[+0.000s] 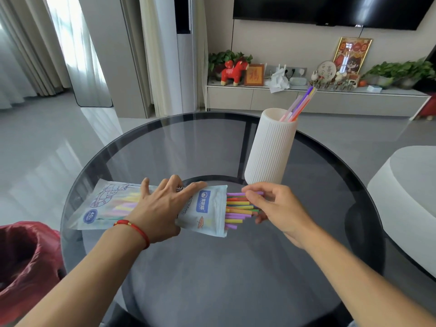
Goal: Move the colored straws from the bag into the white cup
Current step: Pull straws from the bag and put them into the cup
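A pale blue straw bag (111, 206) lies flat on the round glass table (212, 267), its open mouth facing right. My left hand (162, 208) presses down flat on the bag's middle. Several colored straws (237, 212) poke out of the mouth. My right hand (276, 208) pinches the ends of the top straws, a purple one uppermost. Behind it the tall ribbed white cup (270, 147) stands upright, with several straws (299, 105) leaning out of it to the right.
A red bin bag (26, 256) sits low at the left beside the table. A white rounded seat (410, 197) is at the right. A TV cabinet (306, 97) with ornaments and plants runs along the far wall.
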`<state>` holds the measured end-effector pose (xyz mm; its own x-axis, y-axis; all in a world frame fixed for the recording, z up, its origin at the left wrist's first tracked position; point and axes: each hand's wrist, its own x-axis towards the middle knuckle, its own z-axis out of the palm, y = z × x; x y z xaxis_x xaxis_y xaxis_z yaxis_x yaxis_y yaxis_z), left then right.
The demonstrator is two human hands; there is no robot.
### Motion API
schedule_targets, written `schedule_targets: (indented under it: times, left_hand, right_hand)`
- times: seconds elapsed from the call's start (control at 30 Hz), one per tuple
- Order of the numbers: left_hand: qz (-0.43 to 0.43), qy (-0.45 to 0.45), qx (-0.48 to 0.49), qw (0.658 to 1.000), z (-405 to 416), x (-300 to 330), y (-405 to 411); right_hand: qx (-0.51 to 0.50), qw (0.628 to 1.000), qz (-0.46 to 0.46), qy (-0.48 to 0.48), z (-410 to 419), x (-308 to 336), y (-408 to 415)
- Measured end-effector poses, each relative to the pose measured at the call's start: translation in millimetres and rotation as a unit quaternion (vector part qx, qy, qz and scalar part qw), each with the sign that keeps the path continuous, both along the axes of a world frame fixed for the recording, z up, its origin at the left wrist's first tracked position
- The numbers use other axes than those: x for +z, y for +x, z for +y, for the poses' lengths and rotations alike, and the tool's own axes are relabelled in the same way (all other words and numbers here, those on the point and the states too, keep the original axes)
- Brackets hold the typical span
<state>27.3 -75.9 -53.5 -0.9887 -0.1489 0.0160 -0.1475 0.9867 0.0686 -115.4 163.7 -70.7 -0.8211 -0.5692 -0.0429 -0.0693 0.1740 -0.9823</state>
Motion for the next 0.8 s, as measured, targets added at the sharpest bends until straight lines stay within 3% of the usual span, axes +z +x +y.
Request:
schedule_targets:
  times: [0.1, 0.27, 0.47, 0.57, 0.67, 0.8]
  left_hand:
    - [-0.014, -0.007, -0.002, 1.0, 2.6, -1.1, -1.2]
    - [-0.034, -0.007, 0.021, 0.999, -5.2, 0.2, 3.4]
    - [-0.089, 0.046, -0.009, 0.995, -4.0, 4.8, 8.5]
    - [-0.023, 0.126, -0.052, 0.99, 14.8, 10.1, 3.3]
    - [0.087, 0.14, -0.043, 0.985, 34.6, 9.7, -9.6]
    - [0.081, 0.085, -0.043, 0.992, 40.6, -1.2, -19.1]
  right_hand:
    - [0.028, 1.0, -0.007, 0.005, -4.7, -4.0, 5.2]
    - [-0.019, 0.989, 0.133, 0.066, 5.6, 1.6, -10.2]
    - [-0.004, 0.991, 0.13, 0.029, 23.9, 8.9, -17.8]
    - [0.017, 0.991, 0.129, 0.037, 17.7, 9.2, -11.6]
    - [0.042, 0.99, 0.131, 0.025, 10.5, 11.8, -2.3]
    - [0.035, 0.994, 0.096, -0.027, 19.7, 23.4, -4.7]
